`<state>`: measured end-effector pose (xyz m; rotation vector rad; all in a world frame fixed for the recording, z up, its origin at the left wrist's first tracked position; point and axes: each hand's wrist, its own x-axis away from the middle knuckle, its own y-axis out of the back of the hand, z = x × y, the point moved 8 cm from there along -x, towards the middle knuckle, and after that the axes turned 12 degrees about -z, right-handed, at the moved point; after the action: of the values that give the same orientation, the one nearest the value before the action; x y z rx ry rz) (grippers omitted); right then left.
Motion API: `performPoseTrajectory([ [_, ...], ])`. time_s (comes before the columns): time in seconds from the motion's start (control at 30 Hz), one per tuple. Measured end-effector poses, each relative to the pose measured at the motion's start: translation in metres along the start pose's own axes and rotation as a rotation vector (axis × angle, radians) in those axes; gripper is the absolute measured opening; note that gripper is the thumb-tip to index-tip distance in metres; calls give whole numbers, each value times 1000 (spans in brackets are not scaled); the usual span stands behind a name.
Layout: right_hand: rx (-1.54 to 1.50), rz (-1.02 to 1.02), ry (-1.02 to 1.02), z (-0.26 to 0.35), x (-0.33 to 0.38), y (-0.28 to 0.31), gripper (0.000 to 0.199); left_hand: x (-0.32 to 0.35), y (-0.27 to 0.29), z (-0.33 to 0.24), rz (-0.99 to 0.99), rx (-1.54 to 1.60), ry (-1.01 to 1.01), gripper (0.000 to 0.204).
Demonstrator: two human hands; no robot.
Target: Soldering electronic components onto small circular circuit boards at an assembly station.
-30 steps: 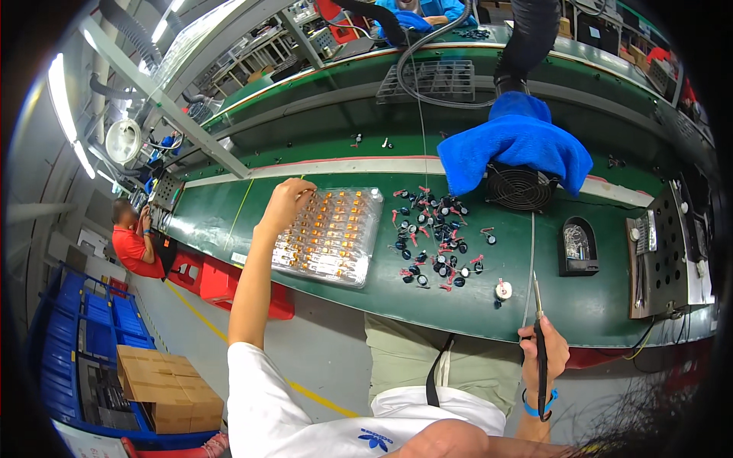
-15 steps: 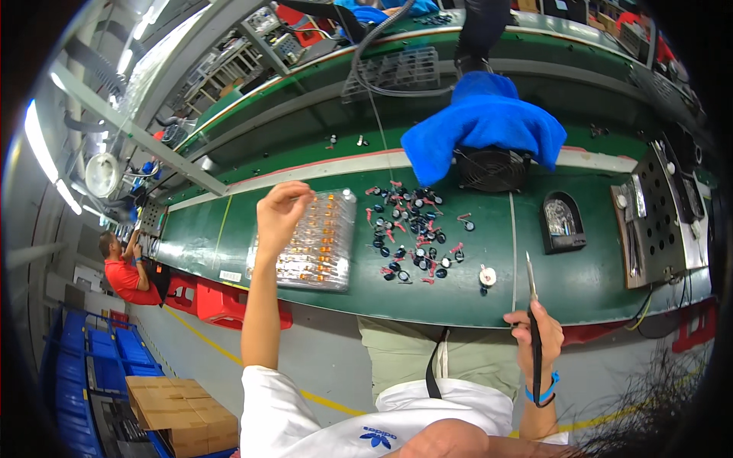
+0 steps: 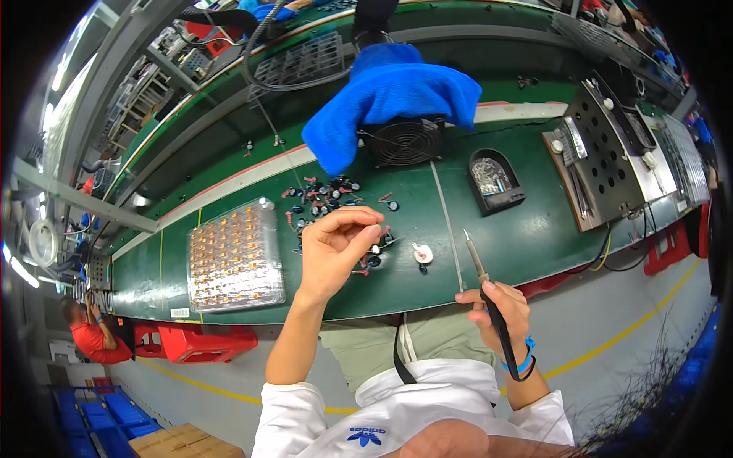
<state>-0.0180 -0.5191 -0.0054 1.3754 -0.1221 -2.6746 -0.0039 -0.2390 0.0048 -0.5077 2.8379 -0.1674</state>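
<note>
My left hand (image 3: 334, 250) hovers over the pile of small dark round parts with red leads (image 3: 324, 200), hiding some of them. Its thumb and fingers are pinched together; whatever they hold, if anything, is too small to make out. A soldering iron (image 3: 495, 309) sits in my right hand (image 3: 504, 314), near the table's front edge, its metal tip pointing away from me. Between the hands, a white round piece (image 3: 422, 253) lies on the green table with a small dark part touching its near side. To the left is a clear tray (image 3: 235, 259) with rows of orange-coloured parts.
A fan (image 3: 405, 143) draped with a blue cloth (image 3: 397, 88) stands at the back. Right of it is a black bin (image 3: 504, 200) of small metal pieces. A perforated metal box (image 3: 603, 145) stands farther right. A person in red (image 3: 98, 340) is at the far left.
My left hand has moved right, from above the clear tray to the pile of small parts. The view has turned to the right. My right hand still holds the soldering iron.
</note>
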Motion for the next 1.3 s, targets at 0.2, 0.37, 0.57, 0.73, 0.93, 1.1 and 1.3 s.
performPoseTrajectory([
  [0.2, 10, -18, -42, -5, 6, 10, 53, 2, -24, 5, 1, -139, -130, 19],
  [0.37, 19, 39, -72, -7, 4, 9, 54, 8, -32, 18, 43, -170, -101, 17],
  [0.57, 79, 23, -32, -9, -1, 7, 54, 12, -34, 24, 38, -143, -48, 12],
  [0.73, 127, 19, -105, -10, 5, 7, 40, 15, -39, 18, 111, -341, -237, 15],
  [0.93, 117, 50, -128, -11, 2, 0, 34, 23, -39, 12, 76, -413, -282, 18],
  [1.1, 111, 62, -117, -10, -1, -5, 34, 22, -42, 11, 113, -452, -348, 19],
  [1.3, 127, 78, -112, -10, -1, -7, 35, 23, -44, 12, 122, -473, -355, 19],
])
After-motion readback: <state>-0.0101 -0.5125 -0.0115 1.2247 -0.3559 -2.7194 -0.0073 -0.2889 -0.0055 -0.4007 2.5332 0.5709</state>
